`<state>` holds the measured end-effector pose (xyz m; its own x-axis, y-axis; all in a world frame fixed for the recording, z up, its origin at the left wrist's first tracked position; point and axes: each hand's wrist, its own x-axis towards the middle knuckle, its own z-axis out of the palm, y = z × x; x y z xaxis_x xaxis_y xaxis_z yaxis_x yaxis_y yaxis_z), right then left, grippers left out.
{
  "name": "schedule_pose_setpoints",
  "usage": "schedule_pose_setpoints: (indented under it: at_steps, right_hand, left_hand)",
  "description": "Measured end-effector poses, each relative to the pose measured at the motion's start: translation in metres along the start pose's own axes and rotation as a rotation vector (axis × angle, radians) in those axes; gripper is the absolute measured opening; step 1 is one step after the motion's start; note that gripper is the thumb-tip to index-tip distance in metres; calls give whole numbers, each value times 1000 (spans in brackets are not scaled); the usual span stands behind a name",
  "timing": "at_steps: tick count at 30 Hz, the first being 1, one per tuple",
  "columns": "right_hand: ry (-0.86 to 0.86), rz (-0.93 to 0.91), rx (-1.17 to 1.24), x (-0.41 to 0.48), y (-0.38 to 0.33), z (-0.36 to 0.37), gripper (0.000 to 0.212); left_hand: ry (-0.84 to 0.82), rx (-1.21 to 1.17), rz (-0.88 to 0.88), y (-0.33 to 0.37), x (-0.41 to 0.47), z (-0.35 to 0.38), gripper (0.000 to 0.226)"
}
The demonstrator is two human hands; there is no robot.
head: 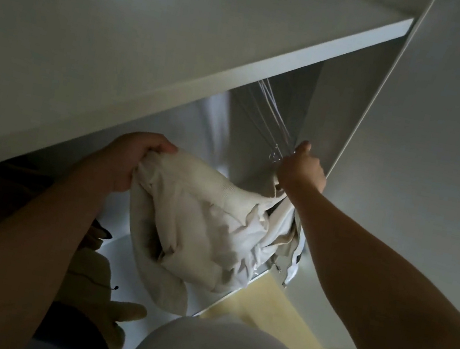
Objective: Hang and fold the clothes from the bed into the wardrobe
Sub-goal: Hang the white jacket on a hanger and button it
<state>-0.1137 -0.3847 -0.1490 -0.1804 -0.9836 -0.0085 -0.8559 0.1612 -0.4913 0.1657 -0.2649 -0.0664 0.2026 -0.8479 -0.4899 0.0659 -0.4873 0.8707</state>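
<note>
A cream-white garment [201, 224] hangs bunched inside the white wardrobe [123, 41], below its shelf. My left hand [130, 156] grips the garment's upper left edge. My right hand [303, 172] is curled at the garment's upper right, next to the lower ends of several thin white hangers [267, 113] that slant down from under the shelf. Whether its fingers hold a hanger, the cloth or both is hidden. A white zipped garment [290, 259] hangs just behind the cream one.
The wardrobe's side panel [424, 178] stands close on the right. Darker and tan clothes [93, 282] hang at the lower left. The wardrobe floor [127, 261] and a yellowish room floor [267, 307] lie below.
</note>
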Motion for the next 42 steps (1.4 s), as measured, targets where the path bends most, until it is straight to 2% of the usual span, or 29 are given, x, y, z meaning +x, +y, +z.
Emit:
schedule_pose_setpoints:
  at_steps: [2,5,7,10,15,20,27,29,32,34,37,42]
  right_hand:
    - [8,-11,-32,3,2,1,13]
    - [25,-30,-56,1,2,4,16]
    - [16,-64,-36,-3,0,7,13]
    - [-7,-172,7,-17,0,9,23]
    - [1,-371,116,-48,1,3,22]
    - [48,-408,196,-63,0,-9,25]
    - [96,-495,253,-69,4,-30,24]
    - [81,-504,281,-70,4,-34,23]
    - [70,-453,392,-70,8,-40,21]
    - [72,-396,514,-68,12,-44,20]
    - [38,-351,625,-61,17,-49,22]
    - [52,-336,641,-50,10,-54,18]
  left_hand:
    - [-58,-122,16,-3,5,-3,20]
    - [-87,-219,15,-4,4,-6,20]
    - [-68,-223,0,-5,7,-9,26]
    - [-61,-193,-41,-5,12,-7,26]
    - [-86,-115,2,-6,17,13,30]
    - [-28,-113,-24,1,19,27,20]
    - [49,-93,-45,2,23,38,25]
    - [47,-49,-70,-2,21,38,31]
    - [78,74,-189,-11,8,33,14]
    - [103,118,-267,-18,3,23,17]
    - [161,94,-327,-36,0,4,13]
    - [266,46,-346,-58,-18,-15,11]
